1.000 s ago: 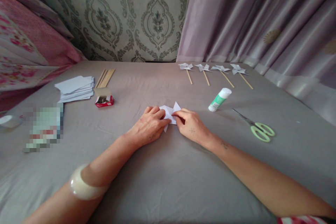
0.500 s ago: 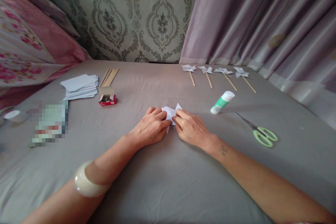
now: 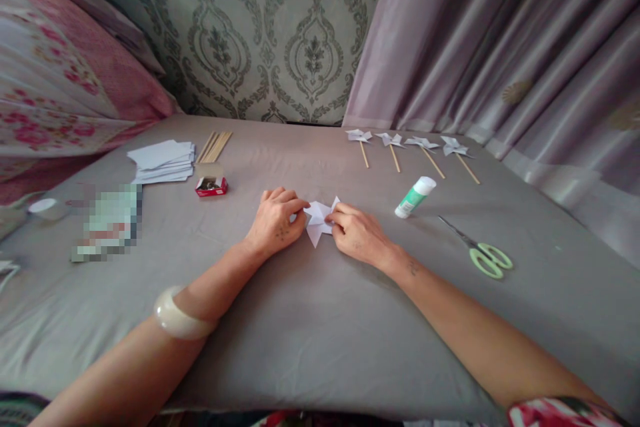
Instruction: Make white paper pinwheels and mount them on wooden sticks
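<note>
A white paper pinwheel [image 3: 318, 217] with folded, pointed blades lies on the grey cloth between my hands. My left hand [image 3: 278, 220] pinches its left blade between thumb and forefinger. From the other side, my right hand [image 3: 356, 232] has its fingertips closed on the pinwheel near the middle, covering part of it. No stick shows on this pinwheel. A green-and-white glue stick [image 3: 415, 197] stands tilted to the right of my right hand, and scissors [image 3: 481, 250] with pale green handles lie further right.
Several pinwheels on sticks [image 3: 421, 145] lie in a row at the back right. At the back left are a stack of white paper [image 3: 163, 161], wooden sticks [image 3: 215, 147] and an open red box [image 3: 211, 187] of small metal pieces. A blurred packet [image 3: 110, 220] lies left.
My left hand has shifted left, away from the pinwheel's middle, so more of the paper shows. My right hand keeps its hold. The view has tilted slightly.
</note>
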Demonstrator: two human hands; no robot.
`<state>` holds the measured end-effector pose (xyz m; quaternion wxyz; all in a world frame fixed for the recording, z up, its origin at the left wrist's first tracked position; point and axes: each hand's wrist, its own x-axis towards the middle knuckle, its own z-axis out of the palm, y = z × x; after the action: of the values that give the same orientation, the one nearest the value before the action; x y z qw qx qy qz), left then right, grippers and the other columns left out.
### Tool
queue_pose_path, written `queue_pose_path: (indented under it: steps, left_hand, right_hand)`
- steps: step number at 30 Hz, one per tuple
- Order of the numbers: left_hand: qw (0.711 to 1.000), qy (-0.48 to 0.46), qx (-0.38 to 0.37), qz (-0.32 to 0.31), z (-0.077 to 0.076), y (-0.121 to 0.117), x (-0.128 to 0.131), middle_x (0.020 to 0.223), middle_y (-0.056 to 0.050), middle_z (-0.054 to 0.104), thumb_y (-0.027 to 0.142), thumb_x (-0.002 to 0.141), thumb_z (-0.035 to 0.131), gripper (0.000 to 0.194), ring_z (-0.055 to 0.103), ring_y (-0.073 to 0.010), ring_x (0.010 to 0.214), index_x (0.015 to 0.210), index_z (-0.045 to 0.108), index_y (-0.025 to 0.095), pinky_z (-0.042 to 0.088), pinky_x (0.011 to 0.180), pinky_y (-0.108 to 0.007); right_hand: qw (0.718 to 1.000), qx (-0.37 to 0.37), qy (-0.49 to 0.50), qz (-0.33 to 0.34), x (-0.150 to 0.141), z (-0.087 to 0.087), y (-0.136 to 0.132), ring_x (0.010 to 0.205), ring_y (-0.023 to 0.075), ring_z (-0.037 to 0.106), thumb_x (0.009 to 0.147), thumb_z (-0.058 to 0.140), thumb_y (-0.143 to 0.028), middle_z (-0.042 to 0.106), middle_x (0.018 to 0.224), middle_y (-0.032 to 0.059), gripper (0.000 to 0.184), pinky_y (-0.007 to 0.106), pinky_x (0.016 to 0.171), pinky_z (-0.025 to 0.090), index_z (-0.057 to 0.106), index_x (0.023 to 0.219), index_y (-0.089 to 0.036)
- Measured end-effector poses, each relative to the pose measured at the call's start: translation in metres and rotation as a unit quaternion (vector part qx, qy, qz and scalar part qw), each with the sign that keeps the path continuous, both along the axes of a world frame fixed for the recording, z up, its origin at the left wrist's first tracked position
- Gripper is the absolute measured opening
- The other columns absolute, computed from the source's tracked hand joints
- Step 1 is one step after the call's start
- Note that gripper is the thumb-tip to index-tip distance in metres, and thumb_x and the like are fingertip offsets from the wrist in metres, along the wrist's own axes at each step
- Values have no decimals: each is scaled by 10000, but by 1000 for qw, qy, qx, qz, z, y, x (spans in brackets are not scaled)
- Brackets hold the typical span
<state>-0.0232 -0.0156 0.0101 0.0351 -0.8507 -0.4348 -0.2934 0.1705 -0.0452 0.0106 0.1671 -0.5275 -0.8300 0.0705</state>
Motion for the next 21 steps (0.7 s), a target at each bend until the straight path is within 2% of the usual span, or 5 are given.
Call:
queue_pose_path:
  steps: [6,11,14,18,21]
  left_hand:
    - [1000,-7,10,26,-1,3,-7,791,-62,675,160,802,462,275,540,-194,772,866,728,190,363,741,-359]
    - [1000,20,2,20,6,-7,-1,793,-65,674,160,807,467,255,557,-195,763,876,712,178,380,718,-346]
    - [995,84,2,-51,11,-30,12,780,-63,665,169,846,456,231,574,-187,753,896,681,161,409,715,-329]
    - [968,192,15,-164,11,-60,32,747,-55,625,201,880,454,203,570,-186,726,766,618,163,431,685,-320]
    - [957,220,25,-185,8,-67,37,760,-55,612,193,888,455,194,571,-191,734,754,593,165,439,679,-326]
  right_hand:
    - [988,41,144,-37,5,-6,1,808,148,639,801,469,-100,701,956,60,290,251,771,469,715,936,-173]
    - [956,42,236,-168,22,-6,6,670,146,629,778,496,-155,710,781,46,206,248,674,472,685,860,-152]
    - [950,20,227,-215,33,-8,9,672,162,641,769,545,-217,712,764,54,152,256,663,472,664,838,-152]
    - [965,0,137,-223,40,-10,8,701,190,659,822,535,-305,718,778,77,179,277,669,465,660,834,-176]
    - [970,-9,120,-210,39,-9,6,743,191,669,847,512,-295,724,824,89,193,272,691,466,658,878,-173]
